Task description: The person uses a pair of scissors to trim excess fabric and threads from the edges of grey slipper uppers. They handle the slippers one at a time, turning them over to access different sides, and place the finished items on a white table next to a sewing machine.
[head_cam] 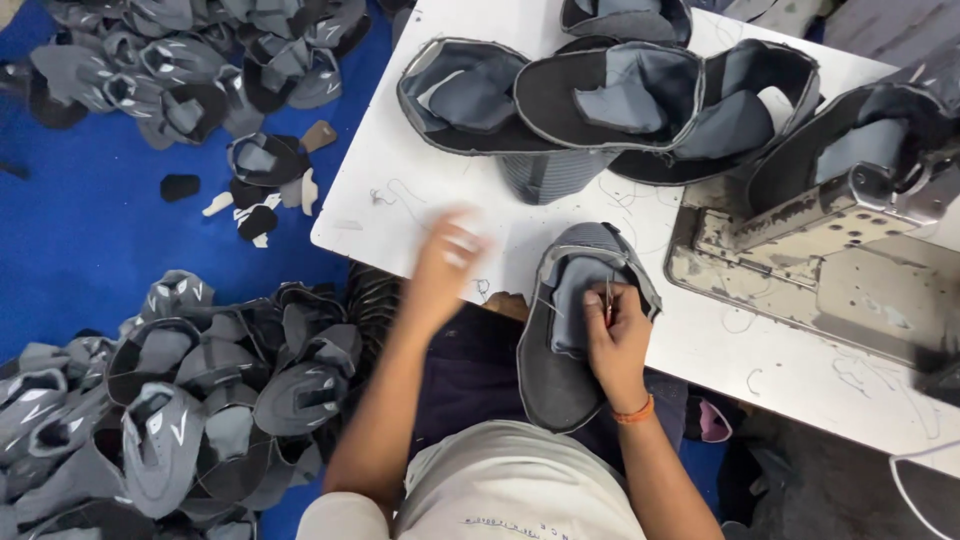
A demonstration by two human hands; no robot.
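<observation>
A grey and black shoe upper (pixel 560 340) lies over the near edge of the white table (pixel 400 160). My right hand (pixel 618 335) rests on its right side and pinches a small metal thread snipper against the fabric. My left hand (pixel 445 262) is blurred, fingers spread, hovering over the table just left of the upper and holding nothing.
Several more shoe uppers (pixel 610 95) are stacked at the back of the table. A sewing machine (pixel 850 200) with its metal plate stands at the right. Piles of uppers (pixel 200 400) lie on the blue floor at left, with another pile of uppers (pixel 190 60) at top left.
</observation>
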